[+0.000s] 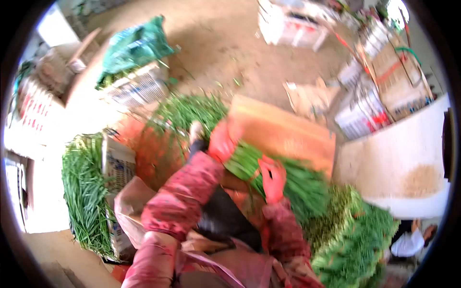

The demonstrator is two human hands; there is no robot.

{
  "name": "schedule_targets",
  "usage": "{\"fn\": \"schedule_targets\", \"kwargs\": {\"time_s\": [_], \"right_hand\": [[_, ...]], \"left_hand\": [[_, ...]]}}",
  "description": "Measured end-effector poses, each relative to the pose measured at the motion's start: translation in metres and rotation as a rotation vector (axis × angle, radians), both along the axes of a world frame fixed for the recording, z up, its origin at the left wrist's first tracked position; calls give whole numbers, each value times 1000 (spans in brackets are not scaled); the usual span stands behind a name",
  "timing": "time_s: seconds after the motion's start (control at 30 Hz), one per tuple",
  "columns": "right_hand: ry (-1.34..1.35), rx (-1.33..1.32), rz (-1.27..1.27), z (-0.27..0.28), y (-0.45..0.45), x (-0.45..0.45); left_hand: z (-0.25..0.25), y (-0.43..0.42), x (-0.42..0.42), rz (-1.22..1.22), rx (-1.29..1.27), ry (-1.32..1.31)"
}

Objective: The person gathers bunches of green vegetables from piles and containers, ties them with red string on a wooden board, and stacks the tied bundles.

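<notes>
Where leaves [307, 191] spread, the bundle [244, 161] looks darker.

Board [283, 127] lies ahead of us, slightly R; leaf bunch [302, 189] runs along its nr edge, w/ our R hand [272, 177] at it & L hand [224, 139] nr its L end. Loose leaves [192, 110] L of board. Front-L, sack [139, 45] atop far crate [137, 89]. To our L, nr crate [120, 158] beside leaf pile [84, 187]; to our R, leaf heap [355, 240].

Green bag [137, 45], white box [290, 32], brown floor [216, 48]
</notes>
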State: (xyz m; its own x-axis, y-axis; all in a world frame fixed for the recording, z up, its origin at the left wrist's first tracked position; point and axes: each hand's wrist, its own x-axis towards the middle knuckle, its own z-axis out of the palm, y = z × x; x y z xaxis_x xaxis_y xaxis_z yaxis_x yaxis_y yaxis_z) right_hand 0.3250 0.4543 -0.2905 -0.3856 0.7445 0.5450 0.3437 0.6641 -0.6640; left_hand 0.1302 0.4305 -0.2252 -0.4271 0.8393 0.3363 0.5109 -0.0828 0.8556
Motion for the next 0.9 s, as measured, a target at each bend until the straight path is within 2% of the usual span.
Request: {"fn": "schedule_targets", "kwargs": {"time_s": [0.03, 0.1, 0.13, 0.17, 0.2, 0.27, 0.3, 0.33, 0.4, 0.5, 0.57, 0.7, 0.77, 0.8, 0.87, 0.9], "right_hand": [[-20, 10, -1, -2, 1, 1], [-5, -18, 11, -2, 3, 1], [22, -57, 25, 2, 4, 3], [46, -34, 28, 5, 8, 3], [58, -91, 52, 6, 9, 6], [72, -152, 80, 3, 4, 8], [93, -191, 83, 2, 4, 9], [113, -228, 87, 2, 4, 10], [103, -181, 54, 1, 0, 12], [79, -99, -19, 8, -5, 9], [103, -311, 7, 29, -3, 4], [102, -366, -25, 55, 3, -4], [158, -134, -1, 71, 9, -13], [163, -128, -7, 74, 14, -16], [166, -82, 43, 75, 21, -18], [161, -86, 41, 72, 26, -22]], "left_hand": [[-14, 5, 7, -108, 89, -260], [-75, 9, -11, -297, -567, 482], [-75, 7, -6, -144, -428, 412], [-47, 4, 1, 8, -469, 624], [-44, 9, 3, 15, -457, 639], [-44, 12, 13, -206, -242, 672], [-51, 10, 23, -383, -171, 842], [-38, 7, 26, -376, -166, 845], [-13, -1, 35, -772, -495, 847], [6, -17, 39, -682, -444, 836], [-13, -16, 49, -622, -497, 823], [-50, -1, 49, -514, -583, 859], [-6, -1, 39, -549, -609, 855], [16, 0, 34, -567, -622, 852], [19, 0, 33, -479, -575, 887], [7, 4, 32, -439, -575, 1032]]}}
